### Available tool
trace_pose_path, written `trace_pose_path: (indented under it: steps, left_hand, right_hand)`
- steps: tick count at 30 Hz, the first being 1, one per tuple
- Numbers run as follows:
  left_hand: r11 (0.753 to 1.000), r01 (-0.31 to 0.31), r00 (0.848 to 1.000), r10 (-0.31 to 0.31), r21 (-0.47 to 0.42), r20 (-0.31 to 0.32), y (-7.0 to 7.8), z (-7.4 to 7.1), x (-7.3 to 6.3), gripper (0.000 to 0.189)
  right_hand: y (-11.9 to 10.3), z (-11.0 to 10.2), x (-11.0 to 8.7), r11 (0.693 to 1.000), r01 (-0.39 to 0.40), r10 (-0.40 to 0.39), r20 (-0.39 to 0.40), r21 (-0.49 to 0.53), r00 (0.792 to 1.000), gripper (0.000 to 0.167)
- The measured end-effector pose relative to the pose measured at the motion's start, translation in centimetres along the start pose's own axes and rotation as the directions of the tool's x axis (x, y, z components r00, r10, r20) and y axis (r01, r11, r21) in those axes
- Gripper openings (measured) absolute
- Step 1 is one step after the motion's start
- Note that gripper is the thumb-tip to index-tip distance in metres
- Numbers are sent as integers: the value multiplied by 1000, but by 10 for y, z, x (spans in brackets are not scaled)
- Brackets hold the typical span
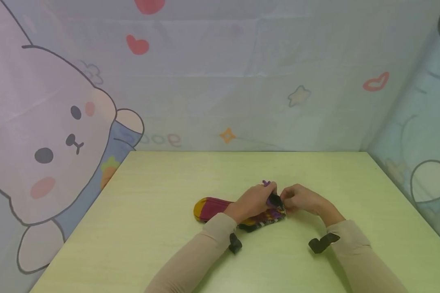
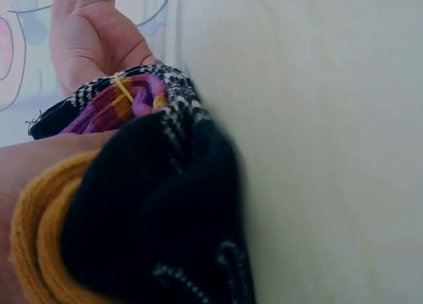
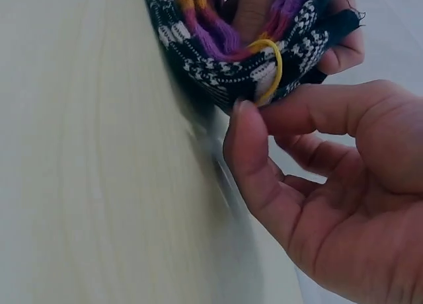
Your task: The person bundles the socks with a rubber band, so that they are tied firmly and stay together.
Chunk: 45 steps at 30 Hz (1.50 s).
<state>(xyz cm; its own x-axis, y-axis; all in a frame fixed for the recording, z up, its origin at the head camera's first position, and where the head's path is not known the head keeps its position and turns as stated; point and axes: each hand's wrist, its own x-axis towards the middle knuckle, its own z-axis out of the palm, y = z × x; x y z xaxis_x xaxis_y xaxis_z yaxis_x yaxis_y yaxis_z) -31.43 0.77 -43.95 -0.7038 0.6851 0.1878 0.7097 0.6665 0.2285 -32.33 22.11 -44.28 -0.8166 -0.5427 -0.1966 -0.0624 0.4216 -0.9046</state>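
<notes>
A pair of patterned knit socks (image 1: pixel 213 208), maroon with mustard toes and black, white and purple parts, lies on the table. My left hand (image 1: pixel 254 200) grips the socks near their cuff end, which is lifted and bent. Over the cuff runs a thin yellow rubber band (image 3: pixel 278 71), close to a black-and-white border. At that edge the thumb and forefinger of my right hand (image 3: pixel 330 178) pinch the lower end of the band. In the left wrist view a black heel (image 2: pixel 165 211) and a mustard fold fill the foreground.
The pale yellow-green table (image 1: pixel 161 175) spreads around both hands. Behind it hangs a printed cloth (image 1: pixel 205 81) with hearts and a bear. Black camera mounts (image 1: pixel 320 244) sit on both wrists.
</notes>
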Motion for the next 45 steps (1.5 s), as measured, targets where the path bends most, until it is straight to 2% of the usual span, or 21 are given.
trace_pose_path:
  steps: [6,10,13,16,20,26,32,37,43,45]
  left_hand:
    - [994,-11,996,20,-104,85,-1,-5,-4,33]
    - [986,9,992,13,-164,129,-2,-8,-5,36]
    - [983,6,991,18,-181,132,-3,-8,-5,36]
    - [984,-8,992,30,-180,120,-4,-7,-5,34]
    - [982,-23,993,43,-185,108,-5,-6,-6,33]
    - [975,-2,994,27,-223,109,-8,-6,-7,31]
    - [968,10,992,21,-251,121,-8,-6,-8,30]
    - [965,-10,992,43,-264,117,-9,-6,-9,30]
    - [965,-24,991,56,-260,118,-11,-5,-9,32]
    - [965,-29,991,62,-259,119,-12,-4,-8,33]
  right_hand:
    - [6,-12,-4,1000,-6,7,16,-31,1000,25]
    - [8,-22,-10,990,6,-7,-4,-141,1000,28]
    - [8,-24,-11,960,60,-64,-7,-275,998,25]
    - [8,-19,-8,938,164,-168,13,-307,986,23]
    - [9,-11,-3,915,285,-287,35,-284,957,18]
    - [13,-9,2,867,362,-366,55,-342,929,16]
    - [14,-8,1,888,386,-385,58,-249,921,12]
    - [17,-9,3,865,427,-422,79,-263,903,14]
    - [19,-9,3,883,417,-411,74,-215,908,12]
    - [19,-10,4,873,435,-427,86,-220,900,10]
